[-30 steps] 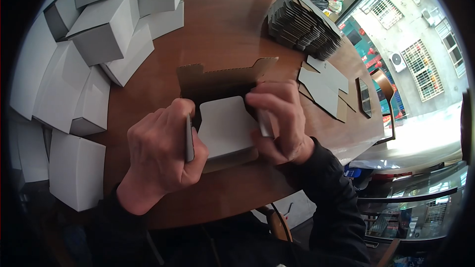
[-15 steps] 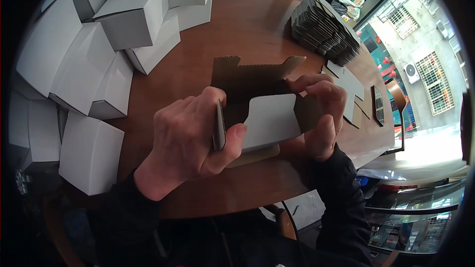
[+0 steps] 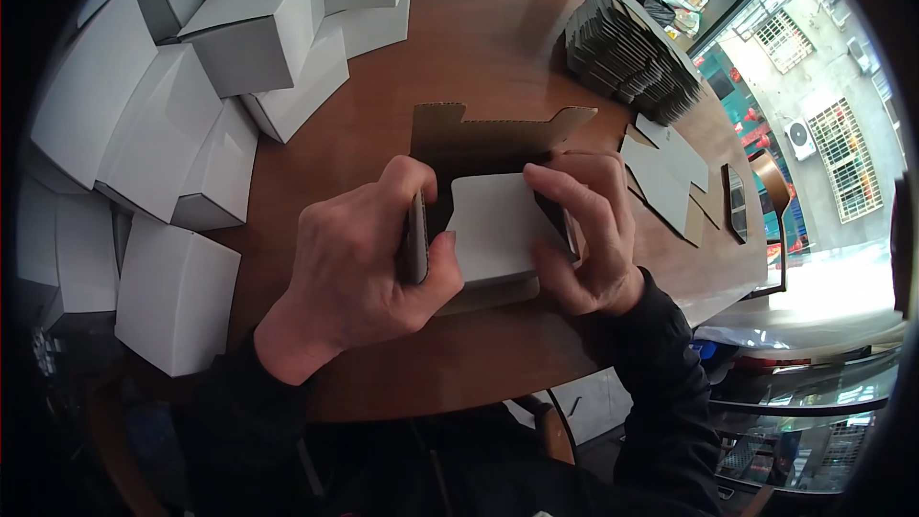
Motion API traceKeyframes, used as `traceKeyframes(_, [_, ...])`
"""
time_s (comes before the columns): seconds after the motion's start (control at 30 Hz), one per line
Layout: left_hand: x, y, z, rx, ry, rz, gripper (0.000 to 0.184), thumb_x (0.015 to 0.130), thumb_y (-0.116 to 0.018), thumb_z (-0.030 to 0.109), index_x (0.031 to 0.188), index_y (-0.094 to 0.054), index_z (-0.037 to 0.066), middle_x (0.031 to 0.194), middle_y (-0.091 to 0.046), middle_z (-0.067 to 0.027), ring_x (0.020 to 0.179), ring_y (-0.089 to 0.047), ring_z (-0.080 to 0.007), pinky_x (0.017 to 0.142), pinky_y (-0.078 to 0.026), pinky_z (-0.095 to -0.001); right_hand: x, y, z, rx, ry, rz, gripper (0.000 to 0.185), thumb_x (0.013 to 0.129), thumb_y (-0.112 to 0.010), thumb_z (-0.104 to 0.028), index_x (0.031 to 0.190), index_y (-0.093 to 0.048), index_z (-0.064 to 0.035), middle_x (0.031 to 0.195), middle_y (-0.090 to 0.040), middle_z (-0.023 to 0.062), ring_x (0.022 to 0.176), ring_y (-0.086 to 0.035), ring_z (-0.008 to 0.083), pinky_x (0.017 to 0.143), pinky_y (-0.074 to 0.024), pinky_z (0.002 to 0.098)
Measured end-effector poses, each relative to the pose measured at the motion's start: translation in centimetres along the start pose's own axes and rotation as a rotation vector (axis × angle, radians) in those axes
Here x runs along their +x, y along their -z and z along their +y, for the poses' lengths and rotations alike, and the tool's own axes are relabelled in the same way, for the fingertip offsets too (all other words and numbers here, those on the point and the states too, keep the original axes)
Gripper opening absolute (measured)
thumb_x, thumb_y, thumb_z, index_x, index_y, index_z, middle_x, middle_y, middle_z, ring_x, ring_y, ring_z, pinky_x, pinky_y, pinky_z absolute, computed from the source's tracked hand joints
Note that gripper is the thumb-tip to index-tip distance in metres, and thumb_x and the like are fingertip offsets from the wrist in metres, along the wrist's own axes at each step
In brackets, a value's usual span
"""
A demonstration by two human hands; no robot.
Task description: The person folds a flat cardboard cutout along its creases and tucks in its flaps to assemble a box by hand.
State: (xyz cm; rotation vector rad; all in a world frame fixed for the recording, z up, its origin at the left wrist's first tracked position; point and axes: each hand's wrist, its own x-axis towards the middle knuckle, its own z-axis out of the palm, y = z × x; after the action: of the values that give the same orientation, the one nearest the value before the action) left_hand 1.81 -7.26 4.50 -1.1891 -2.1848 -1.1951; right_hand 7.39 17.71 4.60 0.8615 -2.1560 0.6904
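A partly folded cardboard box, white on one side and brown on the other, is between my two hands above the table. My left hand grips its left side flap, thumb inside the box and fingers outside. On the right, my right hand is closed round the right side flap, with the fingertips near the top edge of the white panel and the thumb lower down. A brown flap with notched corners stands upright at the far side of the box.
White boxes are piled at the left of the brown table. At the back right stands a stack of flattened cardboard. Nearer lie flat unfolded cardboard pieces and a phone. A chair is beyond the right edge.
Compared with half a second ago, my right hand has moved left and closed on the right flap, which now leans inward. The view had earlier shifted, moving the scene rightward.
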Motion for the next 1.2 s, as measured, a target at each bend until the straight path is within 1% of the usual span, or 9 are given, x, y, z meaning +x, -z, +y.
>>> traceKeyframes(0.07, [-0.09, 0.00, 0.03, 0.019, 0.000, 0.004, 0.029, 0.079, -0.072, 0.009, 0.102, -0.055, 0.008, 0.065, -0.058, -0.0003, 0.048, -0.049, -0.0196, 0.052, -0.042, -0.0304, -0.06, -0.35, -0.11, -0.045, 0.011, -0.013, 0.060, 0.083, -0.070, -0.021, 0.137, -0.063, 0.0044, 0.115, -0.063, 0.0188, 0.095, -0.056, 0.0313, 0.084, -0.0487, 0.0405])
traceKeyframes(0.23, [-0.25, -0.40, -0.05, 0.035, -0.028, 0.037, 0.034, 0.081, -0.073, 0.010, 0.112, -0.058, 0.006, 0.075, -0.063, -0.0019, 0.051, -0.052, -0.0187, 0.052, -0.043, -0.0303, -0.52, -0.89, -0.05, 0.044, -0.026, 0.101, 0.062, 0.079, -0.073, -0.016, 0.137, -0.065, 0.0018, 0.122, -0.065, 0.0195, 0.098, -0.058, 0.0331, 0.086, -0.0514, 0.0423])
traceKeyframes(0.4, [-0.45, -0.78, 0.06, 0.046, -0.075, 0.217, 0.047, 0.081, -0.075, 0.006, 0.126, -0.059, 0.002, 0.090, -0.067, -0.0065, 0.062, -0.058, -0.0208, 0.059, -0.049, -0.0310, 0.05, -0.64, -0.50, -0.037, -0.029, 0.016, 0.055, 0.084, -0.073, -0.023, 0.133, -0.069, -0.0002, 0.130, -0.067, 0.0190, 0.106, -0.060, 0.0340, 0.097, -0.0518, 0.0453])
traceKeyframes(0.53, [-0.39, -0.06, -0.40, 0.244, -0.160, 0.159, 0.057, 0.084, -0.080, 0.016, 0.133, -0.057, -0.001, 0.112, -0.068, -0.0117, 0.091, -0.065, -0.0266, 0.078, -0.055, -0.0354, 0.35, -0.41, -0.50, -0.094, 0.025, -0.159, 0.050, 0.090, -0.070, -0.030, 0.130, -0.071, 0.0005, 0.136, -0.067, 0.0174, 0.113, -0.060, 0.0341, 0.107, -0.0486, 0.0485])
traceKeyframes(0.57, [-0.21, -0.14, -0.41, 0.241, -0.163, 0.159, 0.057, 0.084, -0.080, 0.016, 0.133, -0.057, -0.001, 0.112, -0.068, -0.0117, 0.091, -0.065, -0.0266, 0.078, -0.055, -0.0354, 0.31, -0.32, -0.46, -0.098, 0.024, -0.158, 0.050, 0.090, -0.070, -0.030, 0.130, -0.071, 0.0005, 0.136, -0.067, 0.0174, 0.113, -0.060, 0.0341, 0.107, -0.0486, 0.0485])
traceKeyframes(0.7, [0.46, -0.45, -0.48, 0.185, -0.236, 0.112, 0.067, 0.084, -0.083, 0.029, 0.137, -0.055, 0.000, 0.129, -0.062, -0.0135, 0.115, -0.058, -0.0326, 0.098, -0.052, -0.0433, 0.04, -0.43, -0.22, -0.124, 0.039, -0.173, 0.050, 0.094, -0.067, -0.034, 0.131, -0.070, 0.0006, 0.134, -0.067, 0.0164, 0.113, -0.059, 0.0341, 0.110, -0.0465, 0.0502])
traceKeyframes(0.87, [0.10, -0.69, -0.32, 0.241, -0.175, 0.010, 0.079, 0.079, -0.086, 0.040, 0.141, -0.054, 0.002, 0.133, -0.060, -0.0114, 0.122, -0.055, -0.0352, 0.104, -0.049, -0.0486, 0.00, -0.39, -0.26, -0.101, 0.025, -0.158, 0.049, 0.096, -0.065, -0.033, 0.131, -0.070, 0.0007, 0.133, -0.066, 0.0169, 0.114, -0.059, 0.0343, 0.111, -0.0460, 0.0516])
traceKeyframes(1.07, [-0.19, -0.89, -0.57, 0.278, -0.171, 0.001, 0.082, 0.074, -0.088, 0.041, 0.140, -0.053, 0.006, 0.131, -0.060, -0.0089, 0.121, -0.055, -0.0355, 0.102, -0.050, -0.0486, 0.24, -0.11, -0.34, -0.037, -0.007, -0.163, 0.047, 0.098, -0.062, -0.030, 0.133, -0.069, 0.0002, 0.132, -0.064, 0.0178, 0.115, -0.059, 0.0346, 0.111, -0.0459, 0.0523])
traceKeyframes(1.2, [-0.22, -0.96, -0.73, 0.231, -0.177, 0.011, 0.077, 0.072, -0.089, 0.039, 0.133, -0.053, 0.009, 0.129, -0.060, -0.0084, 0.121, -0.053, -0.0358, 0.101, -0.050, -0.0482, 0.15, -0.33, -0.07, -0.058, 0.015, -0.160, 0.046, 0.098, -0.060, -0.028, 0.134, -0.068, -0.0004, 0.133, -0.064, 0.0185, 0.115, -0.058, 0.0350, 0.111, -0.0456, 0.0523])
